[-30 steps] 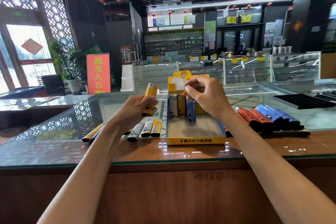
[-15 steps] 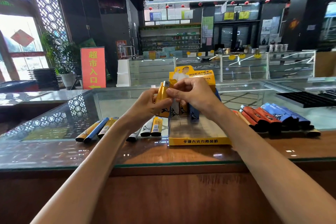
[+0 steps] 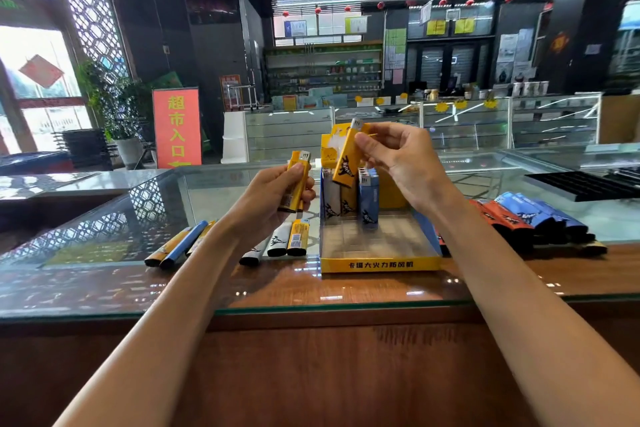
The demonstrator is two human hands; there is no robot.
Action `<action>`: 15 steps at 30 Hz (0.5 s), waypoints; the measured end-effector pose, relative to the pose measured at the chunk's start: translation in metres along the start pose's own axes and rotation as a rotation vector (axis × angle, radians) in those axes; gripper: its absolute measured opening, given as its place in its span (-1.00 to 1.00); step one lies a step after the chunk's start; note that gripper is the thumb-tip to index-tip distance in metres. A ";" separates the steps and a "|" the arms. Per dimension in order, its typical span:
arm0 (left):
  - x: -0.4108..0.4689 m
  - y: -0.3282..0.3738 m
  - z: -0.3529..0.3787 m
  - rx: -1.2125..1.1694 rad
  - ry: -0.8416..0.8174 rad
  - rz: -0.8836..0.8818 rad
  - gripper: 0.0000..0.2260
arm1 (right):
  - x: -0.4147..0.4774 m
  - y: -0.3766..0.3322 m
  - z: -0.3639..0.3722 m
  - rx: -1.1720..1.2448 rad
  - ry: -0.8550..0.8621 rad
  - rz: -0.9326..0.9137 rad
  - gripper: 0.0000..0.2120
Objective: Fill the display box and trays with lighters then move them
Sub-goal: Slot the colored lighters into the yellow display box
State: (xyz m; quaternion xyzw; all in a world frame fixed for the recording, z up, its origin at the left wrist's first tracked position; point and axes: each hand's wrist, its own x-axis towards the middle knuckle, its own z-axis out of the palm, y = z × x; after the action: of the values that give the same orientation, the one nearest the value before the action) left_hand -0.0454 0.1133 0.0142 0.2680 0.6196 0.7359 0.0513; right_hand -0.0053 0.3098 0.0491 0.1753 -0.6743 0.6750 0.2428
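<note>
Watching from the side: the right hand [image 3: 398,163] pinches a yellow lighter [image 3: 346,158] near its top, tilted above the back row of the display box [image 3: 379,265] on the counter. I'd straighten it first, then drop it in beside the blue lighter [image 3: 369,198]. The left hand [image 3: 273,198] grips a spare lighter [image 3: 296,184], ready to pass over.

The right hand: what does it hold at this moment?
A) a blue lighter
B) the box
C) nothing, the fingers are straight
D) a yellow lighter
D: the right hand pinches a yellow lighter, tilted, above the back of the box.
</note>
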 end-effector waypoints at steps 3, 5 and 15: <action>0.001 0.001 0.000 -0.014 0.019 0.007 -0.83 | 0.006 -0.002 -0.005 -0.228 0.028 -0.066 -0.82; 0.003 0.001 0.002 -0.014 0.030 0.017 -0.83 | 0.012 -0.004 -0.003 -0.456 0.018 -0.107 -0.84; 0.001 0.003 0.004 -0.015 0.003 0.034 -0.83 | 0.022 0.016 0.008 -0.853 -0.037 -0.080 -0.83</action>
State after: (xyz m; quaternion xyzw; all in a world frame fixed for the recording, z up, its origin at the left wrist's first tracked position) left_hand -0.0432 0.1168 0.0180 0.2769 0.6095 0.7418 0.0398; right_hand -0.0331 0.3038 0.0480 0.0973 -0.8900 0.3222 0.3076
